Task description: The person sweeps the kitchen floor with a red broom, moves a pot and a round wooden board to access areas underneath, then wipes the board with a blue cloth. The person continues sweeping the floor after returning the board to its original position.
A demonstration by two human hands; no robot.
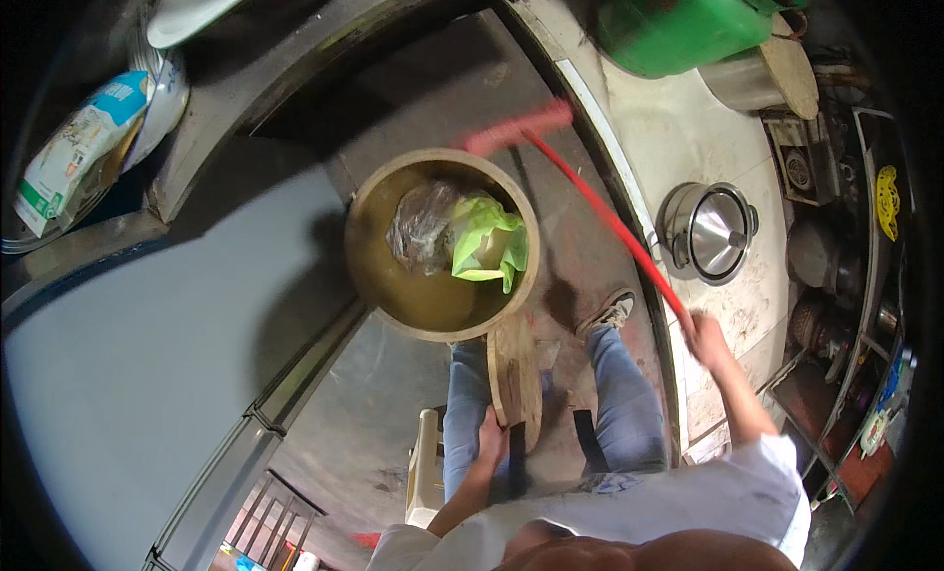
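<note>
In the head view my right hand [706, 341] is closed around the red handle of a broom [616, 220]. The broom's red head [516, 126] is blurred and lies on the floor side, beyond the bucket. My left hand [493, 442] grips the edge of a pale wooden board-like piece [515, 375]. One end of this wood meets the near side of a beige bucket [363, 291]; how they join is hidden. Inside the bucket are a clear crumpled plastic bag [422, 228] and a bright green plastic bag [490, 239].
A grey refrigerator [155, 313] stands at left, near a beige plastic stool [422, 471]. On the tiled counter [726, 320] at right are a lidded steel pot [712, 235] and a green gas cylinder [682, 25]. A crowded rack [855, 335] lines the far right.
</note>
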